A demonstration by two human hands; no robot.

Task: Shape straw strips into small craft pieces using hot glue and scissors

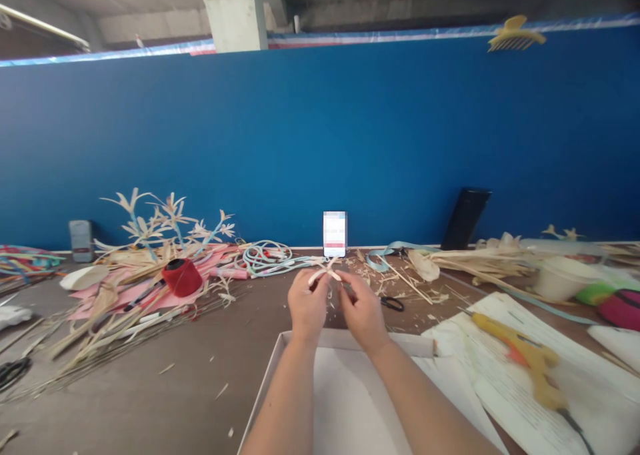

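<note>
In front of me, just below the lit phone (pixel 335 235), both hands meet at a small pale flower (pixel 327 269) of thin, spread strips. My left hand (pixel 307 306) pinches its left side between thumb and fingers. From the right, my right hand (pixel 364 310) grips it with closed fingertips. My fingers cover the flower's lower part. Beneath my forearms lies a shallow white box (pixel 410 345) with white sheets in and beside it. Black scissor handles (pixel 393 303) show close to my right hand.
A yellow glue gun (pixel 523 355) rests on printed paper at right. Pale stems with finished flowers (pixel 145 228), a red thread spool (pixel 182 277) and pink paper lie left. Coiled light-blue cord (pixel 267 258) and shavings line the back, below a blue panel (pixel 320 128).
</note>
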